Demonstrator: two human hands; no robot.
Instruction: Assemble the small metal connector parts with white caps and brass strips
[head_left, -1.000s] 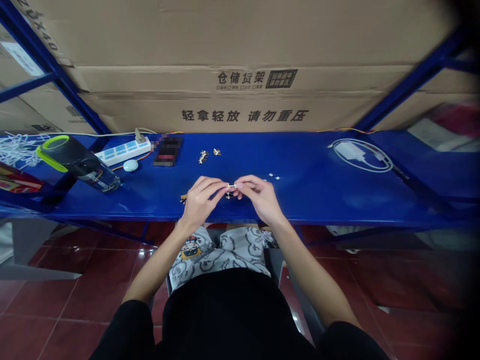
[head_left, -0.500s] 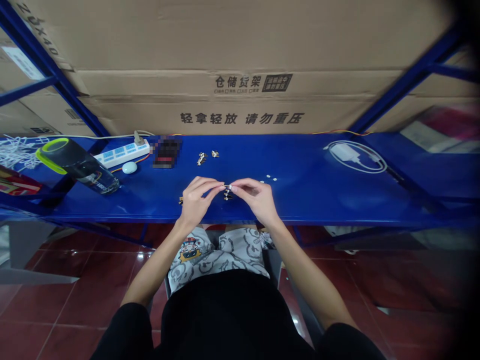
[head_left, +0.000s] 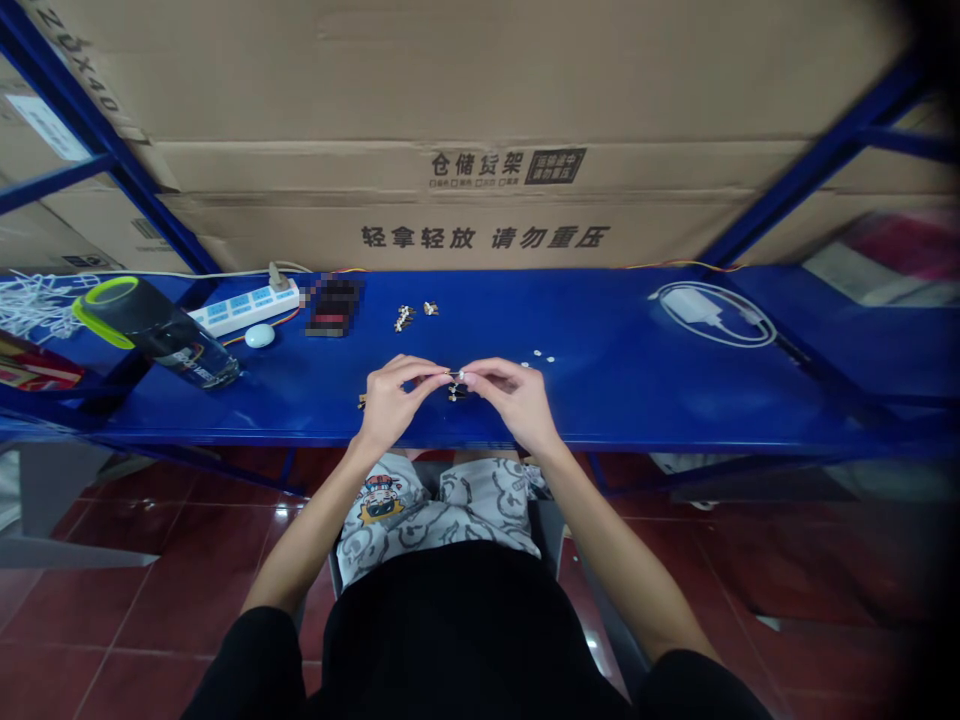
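My left hand (head_left: 394, 400) and my right hand (head_left: 511, 398) meet fingertip to fingertip just above the front of the blue shelf (head_left: 615, 390). Both pinch one tiny pale part (head_left: 454, 375) between thumb and forefinger. Under the fingertips lies a small dark piece (head_left: 454, 393). A brownish bit (head_left: 362, 402) shows at the left of my left hand. Farther back lie a small heap of little parts (head_left: 406, 317), another part (head_left: 430, 308) and some tiny white beads (head_left: 544, 355).
A dark bottle with a green rim (head_left: 154, 330) lies at the left, beside a white power strip (head_left: 244, 303) and a pale oval thing (head_left: 259, 335). A white charger with a coiled cable (head_left: 712, 312) sits at the right. Cardboard boxes (head_left: 480, 130) wall the back.
The hands have stayed together on the small part, with only slight finger movements. The view has shifted a little.
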